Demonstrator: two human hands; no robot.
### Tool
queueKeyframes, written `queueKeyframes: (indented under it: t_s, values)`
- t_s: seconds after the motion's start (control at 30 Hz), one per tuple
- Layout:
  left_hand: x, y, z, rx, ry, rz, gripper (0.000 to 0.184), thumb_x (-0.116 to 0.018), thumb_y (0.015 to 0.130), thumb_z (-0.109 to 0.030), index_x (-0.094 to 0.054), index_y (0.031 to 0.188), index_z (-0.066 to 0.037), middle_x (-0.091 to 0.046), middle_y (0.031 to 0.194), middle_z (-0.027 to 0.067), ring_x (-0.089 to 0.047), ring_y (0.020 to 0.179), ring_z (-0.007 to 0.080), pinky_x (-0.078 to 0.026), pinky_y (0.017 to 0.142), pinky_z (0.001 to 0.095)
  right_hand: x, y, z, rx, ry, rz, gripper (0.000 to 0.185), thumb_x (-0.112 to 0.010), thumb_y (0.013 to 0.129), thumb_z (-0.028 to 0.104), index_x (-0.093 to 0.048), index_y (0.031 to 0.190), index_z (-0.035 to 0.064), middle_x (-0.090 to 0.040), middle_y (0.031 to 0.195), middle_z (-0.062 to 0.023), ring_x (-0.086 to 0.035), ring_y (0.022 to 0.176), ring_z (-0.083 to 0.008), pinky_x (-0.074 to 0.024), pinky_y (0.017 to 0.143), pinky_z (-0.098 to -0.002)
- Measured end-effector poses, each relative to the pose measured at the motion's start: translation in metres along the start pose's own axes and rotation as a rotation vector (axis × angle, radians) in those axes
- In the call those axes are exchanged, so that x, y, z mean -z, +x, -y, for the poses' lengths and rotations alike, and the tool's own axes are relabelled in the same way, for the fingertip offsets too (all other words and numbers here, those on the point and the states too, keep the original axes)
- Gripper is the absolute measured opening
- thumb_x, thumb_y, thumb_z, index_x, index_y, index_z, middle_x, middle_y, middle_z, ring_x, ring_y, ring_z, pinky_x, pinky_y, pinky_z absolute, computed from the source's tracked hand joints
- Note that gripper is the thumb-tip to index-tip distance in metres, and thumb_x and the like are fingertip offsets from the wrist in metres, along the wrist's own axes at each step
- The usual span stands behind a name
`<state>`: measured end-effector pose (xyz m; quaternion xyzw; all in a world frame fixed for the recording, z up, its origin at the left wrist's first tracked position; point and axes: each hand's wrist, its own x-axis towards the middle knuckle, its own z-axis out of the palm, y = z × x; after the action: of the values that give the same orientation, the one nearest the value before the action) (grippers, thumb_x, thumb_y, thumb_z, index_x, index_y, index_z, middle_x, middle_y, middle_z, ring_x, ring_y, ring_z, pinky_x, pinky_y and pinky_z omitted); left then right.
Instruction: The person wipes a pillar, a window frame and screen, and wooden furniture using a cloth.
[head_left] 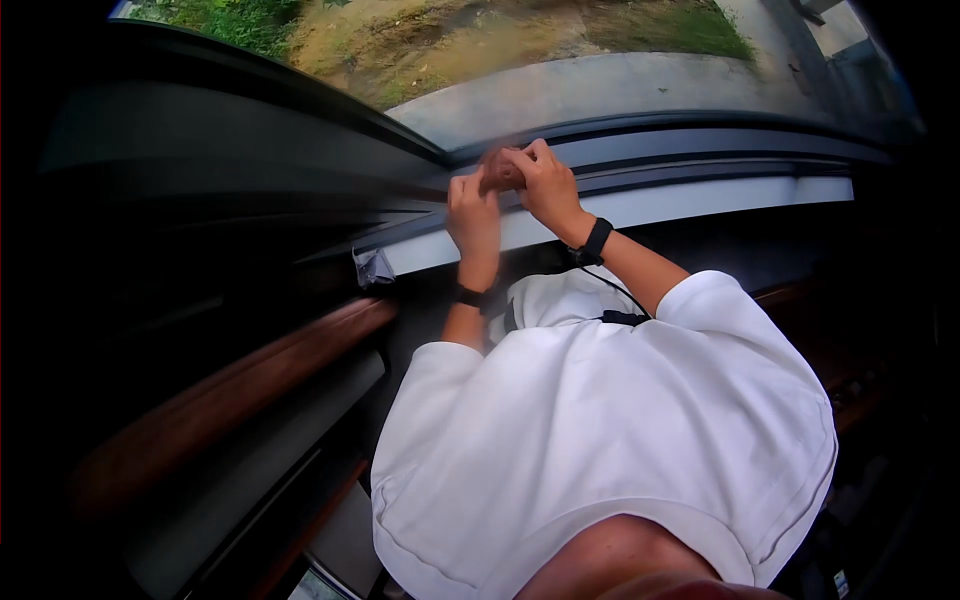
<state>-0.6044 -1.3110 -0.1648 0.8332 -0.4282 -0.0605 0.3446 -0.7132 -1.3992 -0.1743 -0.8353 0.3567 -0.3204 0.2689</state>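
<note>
A small reddish-brown, rounded object is held between both hands, just above the window track; its kind is not clear. My left hand has its fingers curled against the near left side of it. From the right, my right hand grips it with bent fingers. Both wrists carry black bands. Beneath the hands runs the pale window sill, with the dark window track behind it.
A small grey crumpled-looking thing sits at the sill's left end. A brown padded or wooden rail slants along the left. Behind the track, the window looks onto a paved strip and grass.
</note>
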Motion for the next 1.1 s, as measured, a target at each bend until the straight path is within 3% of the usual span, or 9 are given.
queueKeyframes:
  t_s: [0.2,0.57,0.93,1.1]
  values:
    - [-0.011,0.005,-0.011,-0.111,-0.012,0.029,0.033,-0.074,0.076,-0.005,-0.067,0.108,-0.008,-0.062,0.101,0.0095,-0.063,0.093,0.0334,-0.053,0.077,0.0405,0.019,-0.003,-0.013,-0.088,-0.056,0.033,0.052,-0.071,0.071,-0.002,-0.066,0.119,0.0170,-0.058,0.102,-0.0093,-0.064,0.090,-0.0344,-0.0545,0.071,-0.0420]
    - [-0.081,0.012,-0.074,-0.367,-0.145,0.155,0.037,-0.081,0.071,-0.012,-0.068,0.105,-0.013,-0.060,0.097,0.0061,-0.062,0.094,0.0275,-0.053,0.074,0.0399,0.087,-0.027,-0.064,-0.244,-0.259,-0.176,0.047,-0.073,0.073,0.000,-0.066,0.117,0.0166,-0.059,0.103,-0.0082,-0.063,0.093,-0.0331,-0.0548,0.073,-0.0408]
    - [-0.029,0.007,-0.041,-0.200,-0.067,0.108,0.031,-0.076,0.075,-0.007,-0.070,0.105,-0.010,-0.064,0.099,0.0085,-0.065,0.091,0.0310,-0.053,0.075,0.0401,0.046,-0.018,-0.035,-0.137,-0.076,-0.080,0.055,-0.071,0.070,-0.004,-0.065,0.121,0.0161,-0.058,0.102,-0.0086,-0.064,0.092,-0.0331,-0.0544,0.073,-0.0411]
    - [-0.031,0.005,-0.043,-0.170,-0.009,0.117,0.032,-0.075,0.075,-0.006,-0.070,0.107,-0.010,-0.064,0.100,0.0093,-0.065,0.092,0.0318,-0.053,0.077,0.0411,0.060,-0.015,-0.038,-0.067,-0.017,-0.008,0.057,-0.071,0.069,-0.006,-0.064,0.121,0.0142,-0.057,0.100,-0.0091,-0.063,0.092,-0.0323,-0.0553,0.072,-0.0398]
